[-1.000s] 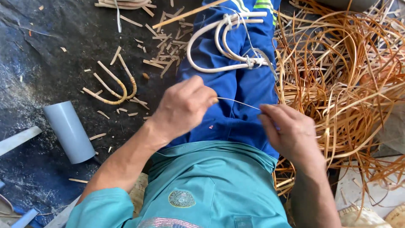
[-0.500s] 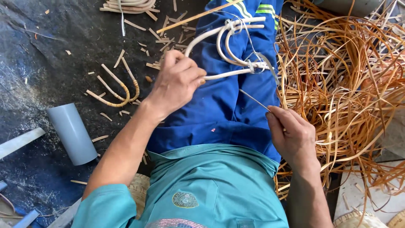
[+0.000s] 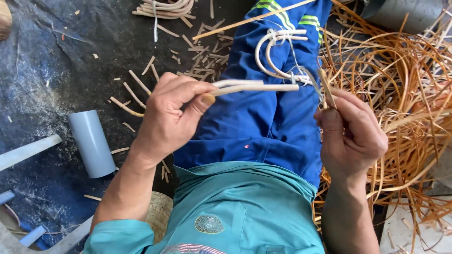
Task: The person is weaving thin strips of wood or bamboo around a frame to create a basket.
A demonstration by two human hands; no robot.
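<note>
Binding half-done: my left hand (image 3: 167, 120) pinches the pale looped cane frame (image 3: 278, 56); my right hand (image 3: 353, 134) pinches a thin tan strip (image 3: 326, 87).

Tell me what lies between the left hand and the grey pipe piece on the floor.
In the head view, the dark floor between the left hand and the grey pipe piece holds only scattered short cane offcuts and dust.

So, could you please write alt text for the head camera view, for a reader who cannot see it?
Seen from above, the left hand pinches the ends of a bent pale rattan frame lying over a blue trouser leg, while the right hand holds a thin cane strip beside its binding. Loose cane strips pile at right; a grey pipe piece lies left.
</note>
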